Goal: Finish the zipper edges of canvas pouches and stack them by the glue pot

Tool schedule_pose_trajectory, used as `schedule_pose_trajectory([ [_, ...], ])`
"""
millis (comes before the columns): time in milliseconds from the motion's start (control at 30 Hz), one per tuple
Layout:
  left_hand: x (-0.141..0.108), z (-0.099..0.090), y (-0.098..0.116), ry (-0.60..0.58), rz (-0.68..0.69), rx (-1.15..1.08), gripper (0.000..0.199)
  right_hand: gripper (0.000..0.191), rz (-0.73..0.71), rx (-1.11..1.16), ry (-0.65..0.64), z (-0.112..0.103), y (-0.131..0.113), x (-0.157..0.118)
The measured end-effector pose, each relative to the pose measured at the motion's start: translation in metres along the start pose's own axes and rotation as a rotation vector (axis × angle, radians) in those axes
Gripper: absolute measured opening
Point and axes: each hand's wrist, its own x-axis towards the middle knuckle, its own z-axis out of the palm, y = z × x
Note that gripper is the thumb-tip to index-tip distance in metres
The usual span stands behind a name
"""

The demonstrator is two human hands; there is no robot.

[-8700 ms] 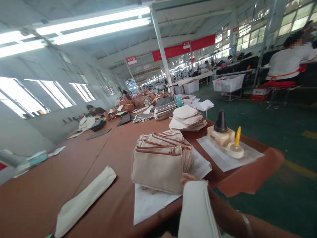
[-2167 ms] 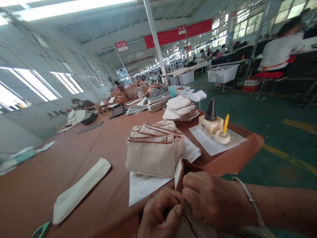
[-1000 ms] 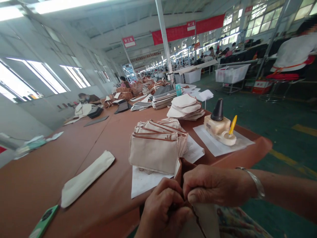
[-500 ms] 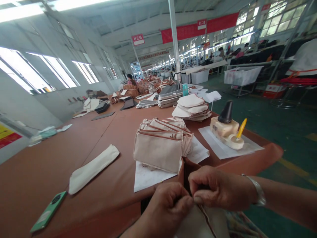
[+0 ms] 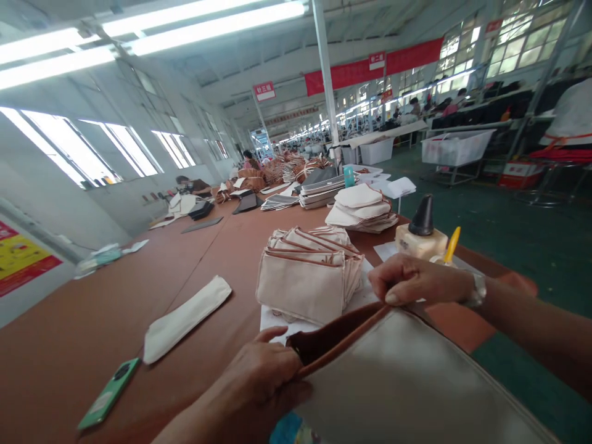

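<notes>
Both my hands hold a large cream canvas pouch (image 5: 407, 376) with brown binding along its open edge, spread across the bottom of the view. My left hand (image 5: 259, 376) grips the pouch's left end, with the fingers on the brown-lined opening. My right hand (image 5: 416, 280), wearing a metal bangle, pinches the far end of the binding. Beyond the pouch sits a stack of similar canvas pouches (image 5: 303, 277) on a white paper sheet (image 5: 275, 319). The pouch hides the table's near edge.
A brown work table (image 5: 87, 320) holds a canvas strip (image 5: 187, 319), a green phone (image 5: 108, 393), a stack of cream pieces (image 5: 363, 209) and a block with a black cone (image 5: 422, 240). Green floor (image 5: 531, 382) lies right, beyond the table's edge.
My hands have moved apart from their close pinch at the binding. The pouch now lies spread wide, with its brown-lined opening showing. My right hand has moved up and right.
</notes>
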Motion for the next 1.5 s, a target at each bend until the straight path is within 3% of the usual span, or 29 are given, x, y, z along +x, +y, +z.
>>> schedule_pose_trajectory([
  [100, 0.009, 0.001, 0.031, -0.071, 0.000, 0.109, 0.024, 0.031, -0.134, -0.256, -0.002, 0.022, -0.011, 0.017],
  [200, 0.021, -0.003, 0.047, -0.176, -0.141, -0.058, 0.023, 0.049, -0.107, -0.158, -0.186, 0.072, -0.011, 0.031],
  [267, 0.021, -0.012, 0.037, -0.314, -0.181, -0.233, 0.031, 0.045, -0.059, -0.061, -0.208, 0.100, 0.000, 0.035],
  [333, 0.015, -0.022, 0.013, -0.418, -0.204, -0.364, 0.041, 0.040, -0.063, 0.040, -0.165, 0.114, 0.017, 0.034],
  [433, -0.001, -0.025, -0.032, -0.393, -0.305, -0.629, 0.049, 0.044, -0.085, 0.137, -0.101, 0.109, 0.046, 0.026],
  [533, -0.008, -0.009, -0.055, -0.328, -0.369, -0.884, 0.052, 0.038, -0.033, 0.103, -0.115, 0.092, 0.071, 0.021],
  [633, 0.005, 0.018, -0.048, -0.180, -0.338, -0.916, 0.042, 0.029, 0.023, -0.089, -0.165, 0.076, 0.077, 0.020],
  [733, 0.026, 0.039, -0.030, -0.078, -0.252, -0.904, 0.034, 0.009, 0.018, -0.237, -0.097, 0.066, 0.060, 0.018],
  [800, 0.036, 0.048, -0.022, -0.068, -0.213, -0.907, 0.031, 0.023, 0.023, -0.137, -0.057, 0.066, 0.043, 0.013],
  [933, 0.046, 0.052, -0.018, -0.085, -0.173, -1.002, 0.027, 0.018, 0.070, -0.032, 0.029, 0.078, 0.030, 0.001],
  [1133, 0.051, 0.051, -0.017, -0.118, -0.237, -1.058, 0.031, 0.013, 0.004, 0.057, 0.103, 0.091, 0.053, -0.004],
  [1367, 0.059, 0.058, -0.008, -0.071, -0.255, -1.018, 0.033, 0.027, 0.021, 0.316, -0.103, 0.072, 0.060, 0.005],
  [1500, 0.062, 0.064, -0.008, -0.051, -0.333, -1.073, 0.035, 0.030, 0.093, 0.307, -0.143, 0.060, 0.061, 0.008],
])
